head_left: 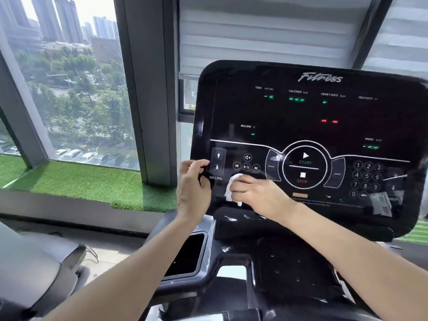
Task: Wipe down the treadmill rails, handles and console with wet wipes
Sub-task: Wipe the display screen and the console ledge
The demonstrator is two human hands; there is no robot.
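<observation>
The treadmill's glossy black console (289, 117) fills the right half of the head view, with lit green and red readouts, a round START/STOP dial and a number keypad. My left hand (193, 186) grips the console's lower left edge, thumb over the front beside the INCLINE arrows. My right hand (257, 193) presses a crumpled white wet wipe (231, 189) against the panel just below the media buttons, left of the dial. Part of the wipe is hidden under my fingers.
Below the console sit a grey side tray (187, 258) with a dark pocket and a black centre shelf (291, 262). A neighbouring machine's grey housing (34, 262) is at lower left. Behind are a window, a grey pillar (148, 89), an artificial-grass ledge (92, 184) and a lowered blind.
</observation>
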